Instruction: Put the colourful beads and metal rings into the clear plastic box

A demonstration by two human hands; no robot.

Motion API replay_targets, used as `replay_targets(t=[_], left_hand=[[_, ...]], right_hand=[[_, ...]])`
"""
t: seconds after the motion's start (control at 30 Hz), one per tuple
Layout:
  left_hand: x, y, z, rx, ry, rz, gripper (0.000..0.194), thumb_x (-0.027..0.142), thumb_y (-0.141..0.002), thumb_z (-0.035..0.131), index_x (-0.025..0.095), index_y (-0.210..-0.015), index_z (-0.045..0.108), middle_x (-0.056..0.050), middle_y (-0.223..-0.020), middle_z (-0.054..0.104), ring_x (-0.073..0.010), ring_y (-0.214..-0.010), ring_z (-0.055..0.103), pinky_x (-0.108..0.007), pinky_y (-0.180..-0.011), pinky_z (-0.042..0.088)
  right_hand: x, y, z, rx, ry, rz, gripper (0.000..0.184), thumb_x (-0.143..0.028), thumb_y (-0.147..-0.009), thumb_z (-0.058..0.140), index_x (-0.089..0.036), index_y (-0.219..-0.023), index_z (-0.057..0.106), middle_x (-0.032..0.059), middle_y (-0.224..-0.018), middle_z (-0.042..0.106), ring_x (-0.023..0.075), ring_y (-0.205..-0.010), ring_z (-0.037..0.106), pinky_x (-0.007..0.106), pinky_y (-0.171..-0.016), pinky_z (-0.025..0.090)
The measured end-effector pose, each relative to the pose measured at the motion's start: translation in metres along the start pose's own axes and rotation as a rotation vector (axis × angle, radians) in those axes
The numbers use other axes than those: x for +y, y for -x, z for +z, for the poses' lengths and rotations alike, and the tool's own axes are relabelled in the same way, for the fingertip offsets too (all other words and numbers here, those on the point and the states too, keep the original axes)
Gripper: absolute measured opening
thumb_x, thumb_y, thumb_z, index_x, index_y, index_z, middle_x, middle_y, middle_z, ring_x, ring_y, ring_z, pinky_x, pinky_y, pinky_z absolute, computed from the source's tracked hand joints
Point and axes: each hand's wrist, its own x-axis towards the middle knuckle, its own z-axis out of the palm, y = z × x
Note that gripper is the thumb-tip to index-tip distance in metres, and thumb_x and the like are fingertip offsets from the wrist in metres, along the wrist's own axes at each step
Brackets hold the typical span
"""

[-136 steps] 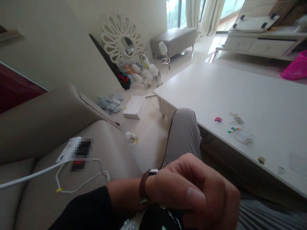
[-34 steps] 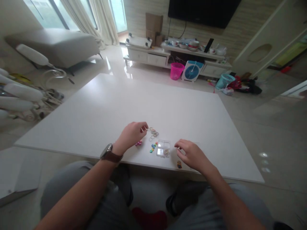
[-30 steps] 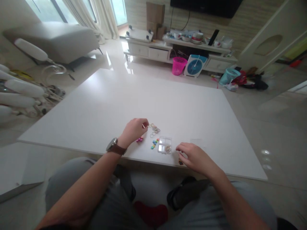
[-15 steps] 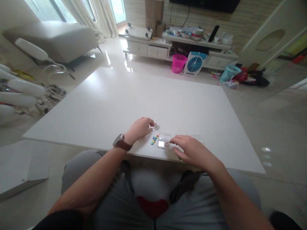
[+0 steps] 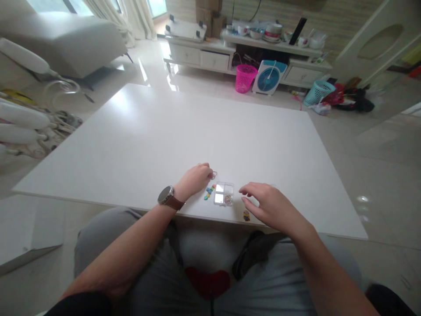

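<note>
So the little clear box [image 5: 223, 193] sits just below the middle of the frame, on the white table [image 5: 230, 136], with some rings [image 5: 228, 199] in its lower-right compartment. More loose rings [image 5: 215, 175] lie just above it, right at the left hand's [image 5: 196, 179] fingertips; those fingers are bunched together, but I can't tell if they're gripping any. Colorful pieces [image 5: 209, 192] lie just left of the box. Over on its right, the right hand [image 5: 270, 202] is open, thumb and fingers apart, near a small yellow-and-blue figure [image 5: 246, 215].
</note>
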Motion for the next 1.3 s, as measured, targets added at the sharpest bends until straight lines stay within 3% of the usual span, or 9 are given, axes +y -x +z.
replay_targets(t=[0.17,0.33,0.5,0.7,0.8,0.93,1.07,1.23,1.3], left_hand=[[0.004,-0.001,-0.002,-0.027,-0.085,-0.018,0.028,0.018,-0.092,0.045,0.015,-0.073,0.066,-0.009,-0.089,0.062,-0.0166,-0.077,0.058,-0.031,-0.076,0.046],[0.005,0.0,-0.008,0.002,-0.062,0.059,0.026,0.022,-0.094,0.045,0.014,-0.079,0.065,-0.012,-0.099,0.062,-0.0202,-0.095,0.058,-0.033,-0.086,0.047],[0.015,-0.001,-0.018,0.031,0.249,0.031,0.018,0.026,-0.094,0.05,0.017,-0.088,0.064,-0.006,-0.089,0.068,-0.017,-0.083,0.061,-0.031,-0.078,0.049],[0.034,0.0,-0.021,-0.053,0.703,0.017,0.014,0.029,-0.088,0.061,0.016,-0.088,0.066,-0.003,-0.079,0.071,-0.0139,-0.073,0.065,-0.025,-0.066,0.05],[0.041,0.002,-0.019,-0.097,0.83,0.039,0.012,0.027,-0.085,0.065,0.016,-0.089,0.064,-0.003,-0.075,0.072,-0.0141,-0.072,0.067,-0.025,-0.065,0.051],[0.047,0.006,-0.016,-0.173,0.926,0.05,0.014,0.026,-0.084,0.066,0.017,-0.093,0.061,-0.003,-0.077,0.074,-0.0155,-0.075,0.069,-0.026,-0.067,0.052],[0.046,0.006,-0.02,-0.201,0.9,0.05,0.014,0.028,-0.087,0.064,0.017,-0.094,0.06,-0.004,-0.079,0.074,-0.0162,-0.077,0.07,-0.026,-0.067,0.053],[0.025,0.002,-0.029,0.036,0.526,0.026,0.009,0.025,-0.086,0.063,0.018,-0.091,0.064,-0.003,-0.088,0.073,-0.0136,-0.076,0.067,-0.025,-0.068,0.051],[0.016,0.002,-0.032,0.075,0.385,0.015,0.008,0.023,-0.085,0.061,0.018,-0.09,0.066,-0.003,-0.087,0.072,-0.0138,-0.074,0.066,-0.026,-0.067,0.05]], right_hand=[[-0.005,0.0,0.002,-0.034,0.031,-0.017,0.016,-0.023,-0.095,0.054,-0.02,-0.104,0.066,0.0068,-0.098,0.071,0.0213,-0.089,0.064,0.034,-0.08,0.046],[-0.007,-0.001,0.002,-0.048,0.034,-0.025,0.016,-0.024,-0.095,0.053,-0.02,-0.104,0.066,0.0067,-0.096,0.07,0.0212,-0.087,0.063,0.033,-0.079,0.045],[-0.006,-0.004,0.006,-0.006,0.026,0.007,0.014,-0.023,-0.095,0.053,-0.02,-0.099,0.065,0.0066,-0.095,0.069,0.021,-0.087,0.063,0.033,-0.079,0.046],[-0.005,-0.014,0.024,0.199,-0.189,0.066,0.011,-0.022,-0.092,0.056,-0.02,-0.1,0.064,0.0054,-0.096,0.068,0.0193,-0.087,0.064,0.032,-0.08,0.049],[-0.006,-0.018,0.032,0.289,-0.362,0.097,0.011,-0.021,-0.092,0.059,-0.02,-0.1,0.065,0.0035,-0.094,0.07,0.0172,-0.083,0.066,0.031,-0.079,0.052],[-0.01,-0.022,0.036,0.291,-0.487,0.096,0.011,-0.021,-0.091,0.059,-0.02,-0.095,0.069,0.0028,-0.088,0.073,0.0174,-0.081,0.068,0.031,-0.078,0.054],[-0.006,-0.023,0.037,0.308,-0.453,0.094,0.011,-0.019,-0.09,0.06,-0.02,-0.09,0.071,0.0031,-0.087,0.075,0.0174,-0.08,0.069,0.03,-0.076,0.053],[0.007,-0.024,0.043,0.141,-0.208,0.123,0.012,-0.015,-0.088,0.059,-0.02,-0.088,0.07,0.0029,-0.083,0.071,0.0167,-0.077,0.064,0.029,-0.074,0.048],[0.01,-0.025,0.048,0.067,-0.078,0.141,0.012,-0.015,-0.088,0.06,-0.021,-0.089,0.07,0.0037,-0.083,0.069,0.0171,-0.078,0.062,0.028,-0.073,0.045]])
